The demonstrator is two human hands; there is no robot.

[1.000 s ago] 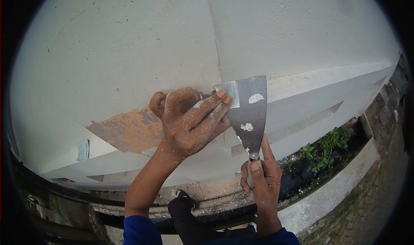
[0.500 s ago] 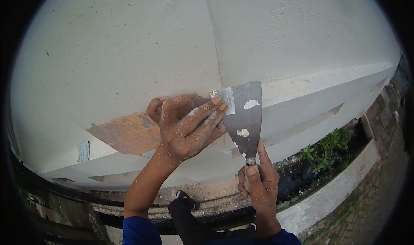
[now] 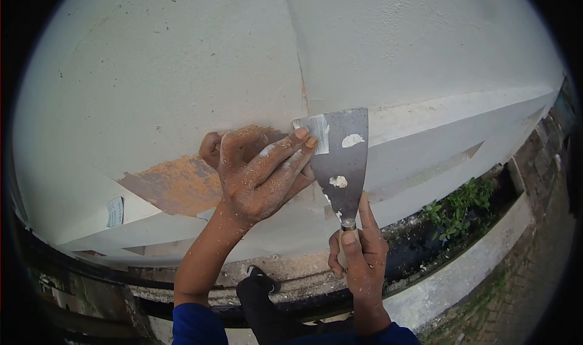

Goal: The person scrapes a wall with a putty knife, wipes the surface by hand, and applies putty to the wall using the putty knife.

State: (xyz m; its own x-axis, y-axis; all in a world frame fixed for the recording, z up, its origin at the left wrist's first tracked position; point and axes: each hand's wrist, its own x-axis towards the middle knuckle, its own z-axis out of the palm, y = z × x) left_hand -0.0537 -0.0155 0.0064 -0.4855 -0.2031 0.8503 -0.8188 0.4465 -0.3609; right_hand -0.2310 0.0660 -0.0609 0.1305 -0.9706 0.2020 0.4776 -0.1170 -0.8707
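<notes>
A wide putty knife [image 3: 343, 163] with a grey metal blade, spotted with white filler, is held upright before the wall. My right hand [image 3: 363, 254] is closed around its handle, the index finger stretched up beside the blade's base. At the blade's upper left corner, two dusty fingertips of my left hand [image 3: 258, 175] press on the face, next to a whitish smear. My left thumb appears to pass behind the blade's edge, its tip hidden. The other left fingers are curled back. Behind this hand, a patch of bare orange-brown surface [image 3: 173, 184] shows on the pale wall [image 3: 200, 59].
A cracked vertical seam [image 3: 303, 84] runs up the wall above the blade. A ledge [image 3: 449, 111] crosses at the right, and a small paper label [image 3: 115, 212] clings at the left. Below lie a dark gutter with green plants [image 3: 458, 211], a concrete curb [image 3: 455, 284] and my shoe [image 3: 264, 278].
Both hands and the putty knife have shifted slightly up and left in view. The left fingertips stay against the blade, and the right grip is unchanged.
</notes>
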